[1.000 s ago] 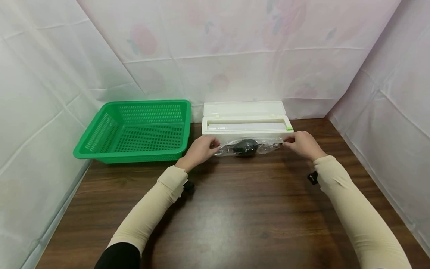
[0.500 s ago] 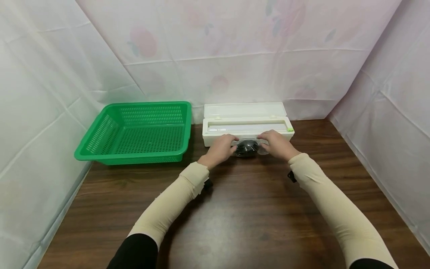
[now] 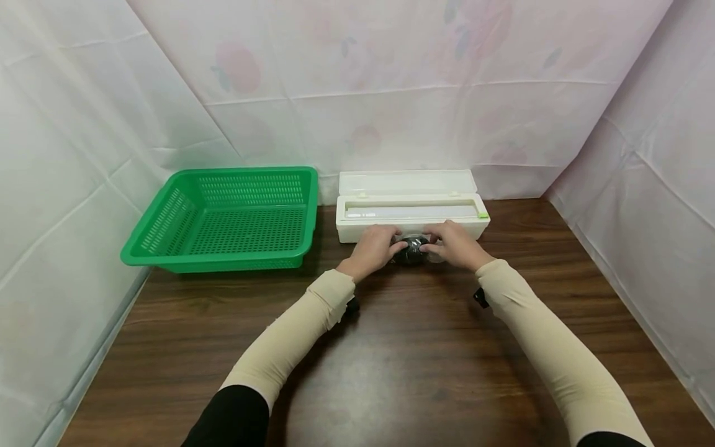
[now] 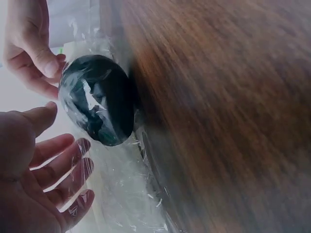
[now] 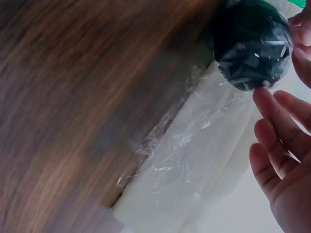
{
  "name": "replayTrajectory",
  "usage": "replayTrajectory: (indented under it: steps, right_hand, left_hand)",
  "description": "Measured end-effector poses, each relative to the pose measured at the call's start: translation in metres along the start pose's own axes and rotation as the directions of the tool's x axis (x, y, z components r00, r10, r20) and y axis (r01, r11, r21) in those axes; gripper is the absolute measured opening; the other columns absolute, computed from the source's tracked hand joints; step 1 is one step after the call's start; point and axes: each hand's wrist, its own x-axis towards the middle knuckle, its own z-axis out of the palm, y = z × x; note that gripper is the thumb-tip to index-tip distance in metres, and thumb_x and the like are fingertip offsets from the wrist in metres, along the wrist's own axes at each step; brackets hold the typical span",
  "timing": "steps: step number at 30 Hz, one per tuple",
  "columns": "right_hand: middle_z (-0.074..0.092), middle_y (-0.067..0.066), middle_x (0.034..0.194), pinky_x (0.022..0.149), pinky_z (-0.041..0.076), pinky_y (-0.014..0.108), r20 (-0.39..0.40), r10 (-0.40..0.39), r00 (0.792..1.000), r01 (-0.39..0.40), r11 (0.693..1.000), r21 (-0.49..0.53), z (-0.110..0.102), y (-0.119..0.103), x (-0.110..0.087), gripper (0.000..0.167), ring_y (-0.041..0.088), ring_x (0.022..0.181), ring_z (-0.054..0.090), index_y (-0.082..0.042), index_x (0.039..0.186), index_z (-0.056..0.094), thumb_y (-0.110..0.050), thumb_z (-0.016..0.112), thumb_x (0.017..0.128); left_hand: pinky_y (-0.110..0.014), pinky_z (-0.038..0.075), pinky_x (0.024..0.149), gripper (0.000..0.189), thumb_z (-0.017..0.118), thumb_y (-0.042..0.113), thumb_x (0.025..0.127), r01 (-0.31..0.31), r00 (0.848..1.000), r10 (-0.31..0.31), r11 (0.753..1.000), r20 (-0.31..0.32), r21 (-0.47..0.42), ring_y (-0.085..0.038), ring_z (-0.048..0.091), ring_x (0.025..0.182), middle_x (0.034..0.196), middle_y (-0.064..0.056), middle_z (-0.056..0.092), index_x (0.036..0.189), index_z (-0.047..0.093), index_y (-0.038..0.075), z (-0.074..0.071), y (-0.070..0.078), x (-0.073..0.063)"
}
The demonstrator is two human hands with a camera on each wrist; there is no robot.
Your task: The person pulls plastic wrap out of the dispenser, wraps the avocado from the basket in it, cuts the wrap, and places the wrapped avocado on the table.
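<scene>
A dark, smooth, egg-shaped fruit, like an avocado (image 3: 410, 250), sits on the table under shiny cling film (image 5: 184, 136), in front of the white cling film box. My left hand (image 3: 371, 249) is at its left side; in the left wrist view the thumb stands apart and film lies over the loosely extended fingers (image 4: 70, 170). On the other side, my right hand (image 3: 454, 244) touches the wrapped fruit with its fingertips (image 5: 261, 97), the other fingers slightly bent. Film spreads out past the fruit on both sides.
The white cling film box (image 3: 413, 231) stands with its lid (image 3: 408, 182) raised and a green slider (image 3: 483, 215) at its right end. To the left is a green plastic basket (image 3: 223, 268). A pale curtain (image 3: 413, 124) hangs behind the wooden table (image 3: 391, 372).
Both hands have come inward from the film's outer ends to the fruit's two sides, gathering the film closer around it. The box and basket stay in place.
</scene>
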Motion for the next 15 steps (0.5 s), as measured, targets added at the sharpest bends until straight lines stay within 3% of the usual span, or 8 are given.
replayTrajectory:
  steps: [2, 4, 8, 11, 15]
  right_hand:
    - [0.069, 0.005, 0.075, 0.066, 0.044, 0.034, 0.009, 0.003, 1.0, -0.004, 1.0, 0.022, -0.0017, -0.0015, 0.0009, 0.026, 0.019, 0.068, 0.054, -0.008, 0.111, 0.071, -0.023, 0.07, 0.091]
    - [0.065, 0.006, 0.079, 0.066, 0.042, 0.033, 0.025, 0.03, 0.999, -0.03, 0.999, 0.013, -0.0034, -0.0027, 0.0012, 0.029, 0.019, 0.07, 0.051, -0.008, 0.115, 0.07, -0.025, 0.068, 0.092]
    - [0.064, 0.013, 0.104, 0.079, 0.044, 0.04, 0.065, 0.048, 0.997, -0.048, 0.999, -0.007, -0.0034, -0.0017, 0.002, 0.037, 0.027, 0.091, 0.053, -0.009, 0.125, 0.066, -0.029, 0.064, 0.095]
    - [0.067, 0.015, 0.12, 0.09, 0.049, 0.047, 0.083, 0.035, 0.996, -0.042, 0.995, 0.087, -0.0016, 0.0015, 0.0032, 0.033, 0.031, 0.107, 0.059, -0.007, 0.124, 0.067, -0.024, 0.062, 0.096]
    - [0.073, 0.012, 0.108, 0.089, 0.052, 0.046, 0.041, 0.035, 0.999, -0.043, 0.981, 0.188, -0.0008, 0.0027, 0.0057, 0.02, 0.028, 0.101, 0.066, -0.006, 0.11, 0.074, -0.014, 0.066, 0.093]
  left_hand:
    - [-0.038, 0.05, 0.093, 0.031, 0.064, 0.031, 0.095, -0.014, 1.0, 0.013, 1.0, 0.005, 0.003, -0.021, 0.067, 0.093, 0.096, -0.003, 0.074, 0.114, 0.069, 0.008, 0.0005, -0.0007, 0.0011]
    - [-0.038, 0.049, 0.094, 0.03, 0.065, 0.03, 0.094, -0.031, 0.999, 0.031, 0.999, 0.016, 0.017, -0.021, 0.066, 0.094, 0.1, -0.004, 0.074, 0.114, 0.07, 0.008, 0.0005, -0.0012, 0.0016]
    - [-0.037, 0.049, 0.094, 0.029, 0.064, 0.03, 0.095, -0.027, 0.998, 0.026, 0.999, 0.049, 0.027, -0.025, 0.063, 0.102, 0.115, -0.007, 0.07, 0.115, 0.071, 0.011, 0.0001, -0.0017, 0.0011]
    - [-0.035, 0.051, 0.094, 0.027, 0.064, 0.028, 0.095, 0.006, 0.997, -0.004, 0.999, 0.077, -0.035, -0.024, 0.064, 0.107, 0.118, -0.006, 0.069, 0.116, 0.071, 0.012, 0.0009, -0.002, 0.0017]
    - [-0.033, 0.054, 0.09, 0.022, 0.064, 0.023, 0.095, 0.027, 0.995, -0.013, 0.99, 0.098, -0.141, -0.018, 0.067, 0.103, 0.112, -0.003, 0.072, 0.113, 0.071, 0.012, 0.0014, -0.0013, 0.0037]
